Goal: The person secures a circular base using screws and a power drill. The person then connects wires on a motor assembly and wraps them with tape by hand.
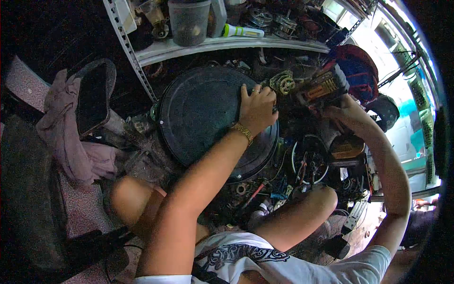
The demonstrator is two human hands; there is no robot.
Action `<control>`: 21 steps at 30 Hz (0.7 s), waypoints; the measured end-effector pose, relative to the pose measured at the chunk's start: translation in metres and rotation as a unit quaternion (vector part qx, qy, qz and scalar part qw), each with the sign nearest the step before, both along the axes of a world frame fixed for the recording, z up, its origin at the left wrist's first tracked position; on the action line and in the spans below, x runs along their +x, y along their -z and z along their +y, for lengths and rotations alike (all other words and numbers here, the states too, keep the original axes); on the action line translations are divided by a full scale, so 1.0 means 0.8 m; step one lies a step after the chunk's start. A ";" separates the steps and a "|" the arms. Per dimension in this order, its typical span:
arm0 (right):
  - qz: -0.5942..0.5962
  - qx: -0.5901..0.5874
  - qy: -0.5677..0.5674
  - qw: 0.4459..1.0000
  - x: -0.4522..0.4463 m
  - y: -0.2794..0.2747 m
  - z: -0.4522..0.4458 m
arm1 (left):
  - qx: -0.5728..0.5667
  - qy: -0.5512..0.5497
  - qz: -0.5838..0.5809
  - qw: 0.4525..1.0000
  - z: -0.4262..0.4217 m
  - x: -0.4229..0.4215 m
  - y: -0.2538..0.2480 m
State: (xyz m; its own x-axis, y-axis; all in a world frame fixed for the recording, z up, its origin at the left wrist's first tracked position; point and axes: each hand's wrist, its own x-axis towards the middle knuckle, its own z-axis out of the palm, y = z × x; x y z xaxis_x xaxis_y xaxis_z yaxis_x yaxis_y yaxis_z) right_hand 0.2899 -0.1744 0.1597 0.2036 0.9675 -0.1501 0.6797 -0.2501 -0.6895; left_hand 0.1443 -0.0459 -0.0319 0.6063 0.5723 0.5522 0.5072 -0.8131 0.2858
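Note:
A large round black lid or disc (pixel 203 109) lies in front of the person's knees. My left hand (pixel 258 106), with a ring and a gold watch band at the wrist, rests at its upper right edge; the fingers curl over the rim, and what they hold, if anything, is hidden. To the right, my right hand (pixel 343 111) is raised against the underside of a dark power tool with a yellow-brown label (pixel 321 89), its fingers partly hidden beneath it. A brass-coloured metal part (pixel 286 84) sits between the two hands.
Above the disc, a metal shelf (pixel 189 53) bears a grey plastic tub (pixel 189 23) and a white and green flashlight (pixel 243 31). A red-handled tool (pixel 257 190) lies below the disc. At right are a white ring (pixel 294 163) and a red and blue bag (pixel 357 71). Cloth (pixel 71 128) hangs at left.

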 end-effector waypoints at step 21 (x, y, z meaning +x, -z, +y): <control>0.070 -0.062 -0.003 0.996 -0.001 -0.001 0.018 | -0.014 0.000 0.005 1.000 0.001 -0.003 0.001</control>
State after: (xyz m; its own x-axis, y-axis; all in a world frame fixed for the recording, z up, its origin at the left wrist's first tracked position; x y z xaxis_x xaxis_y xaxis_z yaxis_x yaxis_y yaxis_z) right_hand 0.2890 -0.1598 0.1605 0.1665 0.9409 -0.2948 0.5814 -0.3352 -0.7414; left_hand 0.1422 -0.0455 -0.0325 0.6116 0.5874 0.5300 0.5097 -0.8049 0.3040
